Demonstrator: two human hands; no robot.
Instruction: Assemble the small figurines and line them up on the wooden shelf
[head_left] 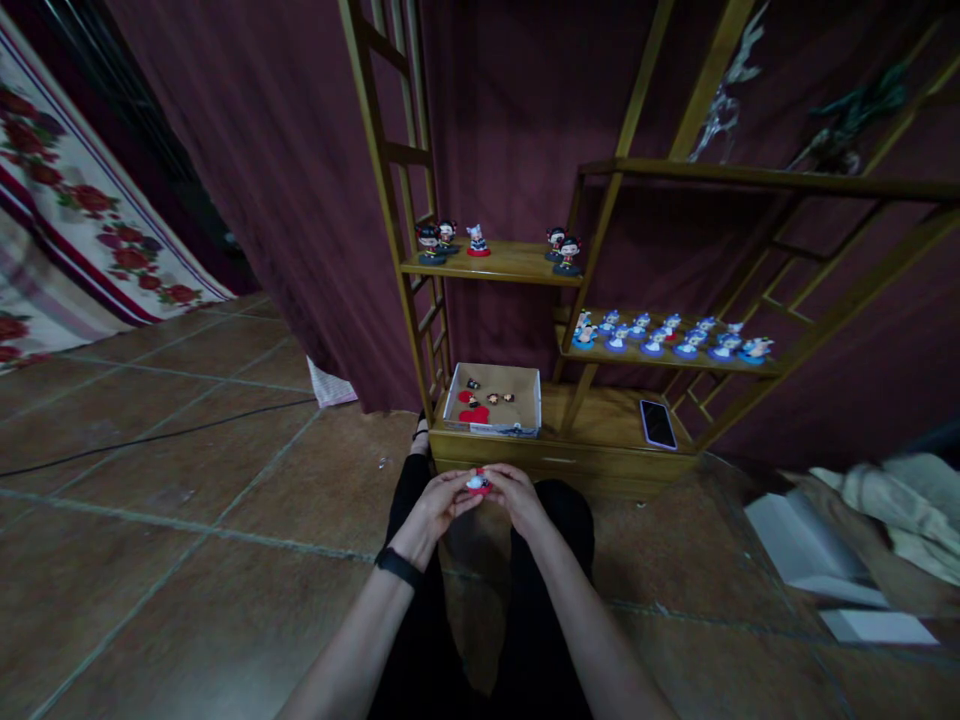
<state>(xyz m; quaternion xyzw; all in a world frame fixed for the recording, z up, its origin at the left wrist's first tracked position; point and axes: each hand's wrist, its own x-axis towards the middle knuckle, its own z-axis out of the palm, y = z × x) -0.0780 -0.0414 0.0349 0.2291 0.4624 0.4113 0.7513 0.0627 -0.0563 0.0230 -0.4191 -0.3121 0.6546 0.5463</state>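
Note:
Both my hands meet in front of my knees around a small figurine point(478, 484) with white and red parts. My left hand point(444, 500) grips it from the left, a black band on that wrist. From the right, the fingers of my right hand point(516, 492) are closed on it too. Fingers hide much of its shape. Just beyond my hands, an open cardboard box point(531, 400) holds several small figure parts and red round bases point(474, 414). The box rests on the bottom board of a wooden shelf unit point(495, 445).
Black-haired figurines point(568, 256) and one red-based figurine point(478, 241) stand on the upper left shelf. Several blue and white figurines point(654, 342) fill the right shelf. A phone point(658, 425) lies on the bottom board. White boxes point(810, 545) sit on the tiled floor at right.

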